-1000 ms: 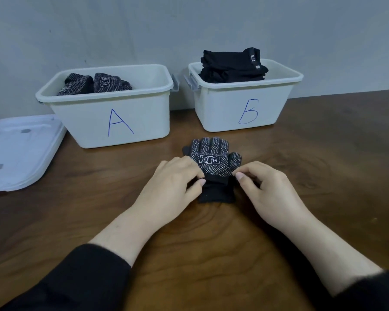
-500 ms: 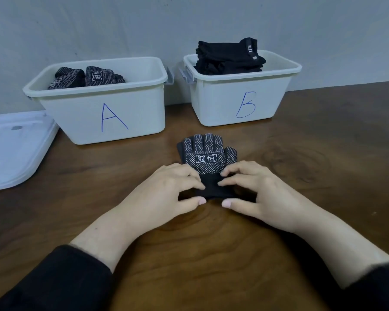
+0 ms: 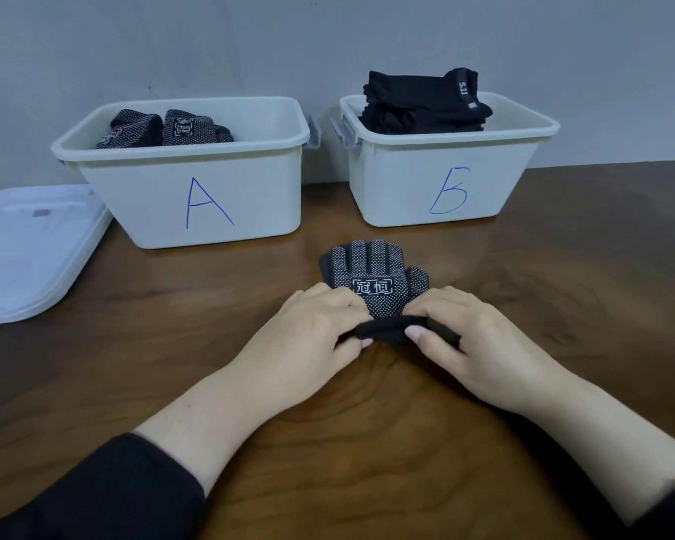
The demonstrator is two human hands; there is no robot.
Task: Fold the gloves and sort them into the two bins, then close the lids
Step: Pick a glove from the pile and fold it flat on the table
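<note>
A black glove with white dots [image 3: 373,272] lies on the wooden table in front of the bins, fingers pointing away from me. My left hand [image 3: 308,337] and my right hand [image 3: 472,344] pinch its black cuff from either side, and the cuff edge is raised and rolled toward the palm. White bin A [image 3: 250,196] at the back left holds folded dotted gloves [image 3: 188,128]. White bin B [image 3: 406,189] at the back right holds a pile of plain black gloves [image 3: 417,103] that rises above its rim. Both bins stand without lids.
White lids [image 3: 28,243] lie flat at the table's left edge, beside bin A. A grey wall runs right behind the bins. Bare wood stretches to the right of my hands and toward me.
Both hands slid in onto the glove's cuff, took hold of it and lifted its edge off the table. The view shifted slightly.
</note>
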